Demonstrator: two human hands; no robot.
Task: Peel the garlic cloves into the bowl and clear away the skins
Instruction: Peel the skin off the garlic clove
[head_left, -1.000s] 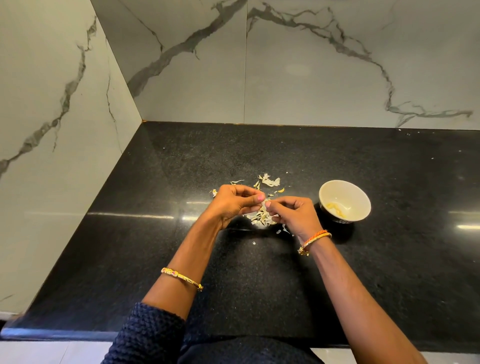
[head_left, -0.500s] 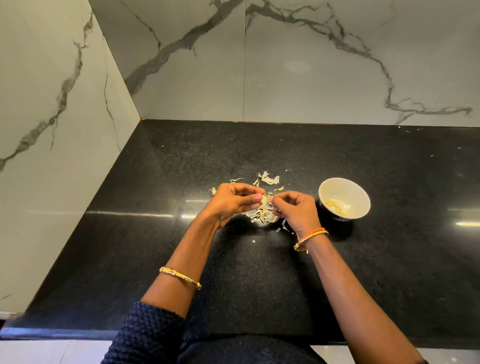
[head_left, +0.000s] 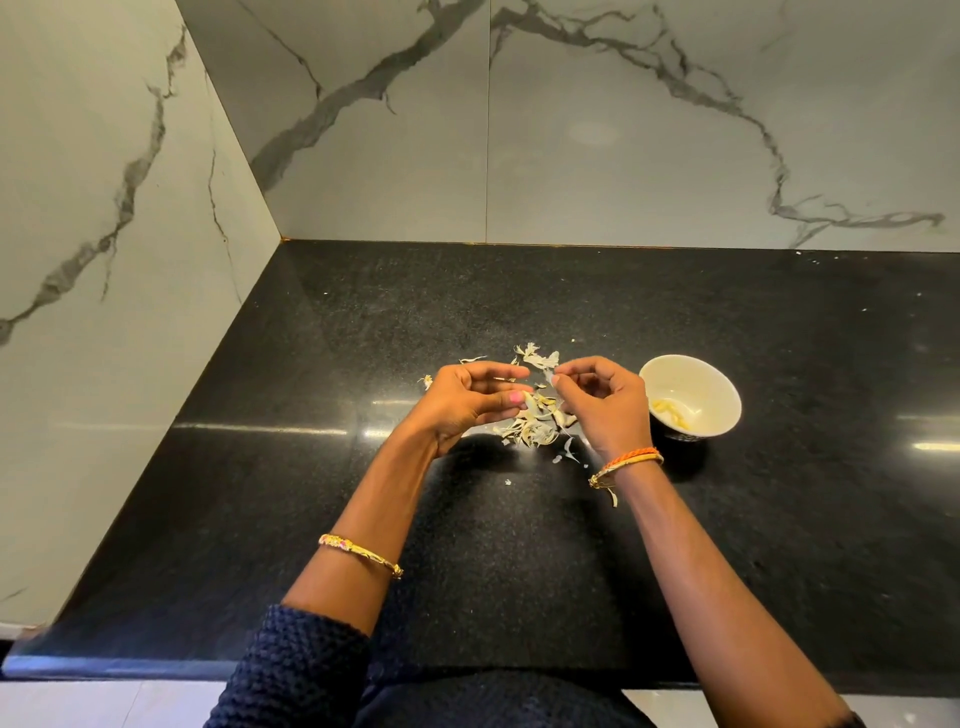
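My left hand (head_left: 467, 402) hovers over the black counter, its fingers curled, and pinches a pale garlic clove (head_left: 529, 399) at the thumb tip. Just to its right, my right hand (head_left: 608, 408) pinches a thin piece of garlic skin (head_left: 551, 370) between thumb and forefinger. A loose pile of skins (head_left: 532, 428) lies on the counter beneath and between both hands. Right of my right hand stands a small white bowl (head_left: 714, 382) with a few peeled cloves (head_left: 669, 410) in its bottom.
The black stone counter (head_left: 311, 467) ends at marble walls on the left and at the back. Stray skin flakes (head_left: 535, 356) lie beyond the hands, and one small flake (head_left: 507, 482) lies nearer me. The counter's front edge runs along the bottom.
My hands, fingertips together a second ago, have drawn slightly apart. My right hand has lifted up and to the right, pulling a piece of skin off the clove.
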